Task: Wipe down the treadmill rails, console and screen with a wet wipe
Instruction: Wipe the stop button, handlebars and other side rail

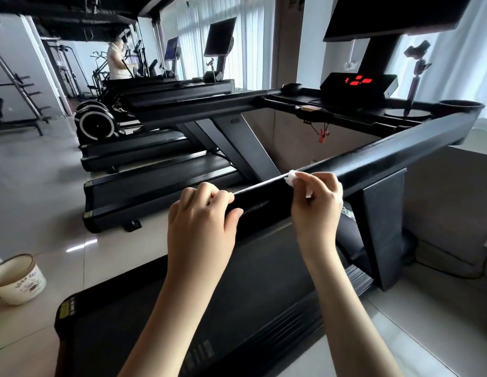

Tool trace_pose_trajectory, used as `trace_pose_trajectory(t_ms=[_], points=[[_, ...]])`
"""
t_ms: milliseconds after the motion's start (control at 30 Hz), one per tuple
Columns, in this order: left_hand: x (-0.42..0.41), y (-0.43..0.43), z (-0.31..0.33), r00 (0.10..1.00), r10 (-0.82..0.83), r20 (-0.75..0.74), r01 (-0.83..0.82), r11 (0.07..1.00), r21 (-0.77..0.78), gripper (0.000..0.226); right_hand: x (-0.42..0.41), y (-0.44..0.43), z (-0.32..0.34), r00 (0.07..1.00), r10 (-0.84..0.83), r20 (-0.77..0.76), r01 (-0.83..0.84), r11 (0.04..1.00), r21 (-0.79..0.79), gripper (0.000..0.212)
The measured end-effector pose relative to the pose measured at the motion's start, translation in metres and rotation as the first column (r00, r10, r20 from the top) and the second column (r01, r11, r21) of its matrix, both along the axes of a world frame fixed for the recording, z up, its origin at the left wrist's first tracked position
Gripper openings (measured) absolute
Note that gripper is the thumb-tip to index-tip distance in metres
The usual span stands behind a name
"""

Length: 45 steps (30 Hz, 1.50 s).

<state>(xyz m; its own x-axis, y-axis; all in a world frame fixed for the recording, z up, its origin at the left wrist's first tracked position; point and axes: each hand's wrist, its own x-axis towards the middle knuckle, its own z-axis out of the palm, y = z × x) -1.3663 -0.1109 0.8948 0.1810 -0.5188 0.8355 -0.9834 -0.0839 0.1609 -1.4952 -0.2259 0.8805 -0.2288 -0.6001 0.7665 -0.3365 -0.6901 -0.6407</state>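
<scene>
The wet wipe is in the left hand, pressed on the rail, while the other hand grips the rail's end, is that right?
Not quite. The head view shows the wet wipe pinched in the right hand, pressed on the rail; the left hand grips the rail's end.

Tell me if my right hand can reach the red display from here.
Probably not without a step forward: the right hand pinches the wipe on the rail, and the display sits past its far end, unblocked.
</scene>
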Motion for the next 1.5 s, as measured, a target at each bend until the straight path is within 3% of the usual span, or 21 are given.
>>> trace_pose_trajectory(t_ms=[167,333,500,667,833,1000,1133,1333,1500], points=[[-0.003,0.002,-0.001,0.999,0.035,0.04,-0.035,0.999,0.001,0.019,-0.005,0.008,-0.003,0.982,0.11,-0.152,-0.125,0.988,-0.087,0.014],[-0.016,-0.005,0.004,0.996,0.013,0.084,-0.016,0.999,0.037,0.027,-0.022,-0.013,-0.001,0.999,0.045,0.018,-0.045,0.999,0.02,0.012],[-0.033,-0.016,0.006,0.993,0.016,0.117,-0.033,0.99,0.141,0.03,-0.018,-0.005,-0.007,0.963,0.241,-0.123,-0.252,0.964,-0.085,0.008],[-0.042,-0.025,0.004,0.99,0.132,0.044,-0.135,0.989,0.066,0.025,-0.039,-0.032,-0.002,0.989,0.149,-0.022,-0.149,0.988,-0.031,0.016],[-0.054,-0.03,0.004,0.974,0.229,0.004,-0.229,0.973,0.029,0.023,-0.04,-0.017,-0.015,0.934,0.316,-0.168,-0.332,0.939,-0.083,0.022],[-0.061,-0.031,0.002,0.963,0.269,-0.01,-0.268,0.962,0.046,0.023,-0.052,-0.036,-0.022,0.971,0.227,-0.076,-0.229,0.973,-0.017,0.021],[-0.065,-0.034,0.0,0.95,0.311,-0.01,-0.311,0.95,0.041,0.023,-0.042,-0.014,-0.039,0.932,0.306,-0.194,-0.322,0.945,-0.057,0.023],[-0.067,-0.035,-0.002,0.947,0.322,0.003,-0.322,0.946,0.029,0.024,-0.053,-0.031,-0.049,0.969,0.246,-0.034,-0.244,0.968,0.061,0.024],[-0.066,-0.037,-0.004,0.944,0.329,0.015,-0.329,0.944,0.006,0.027,-0.043,-0.021,-0.052,0.945,0.31,-0.101,-0.309,0.951,0.02,0.018]])
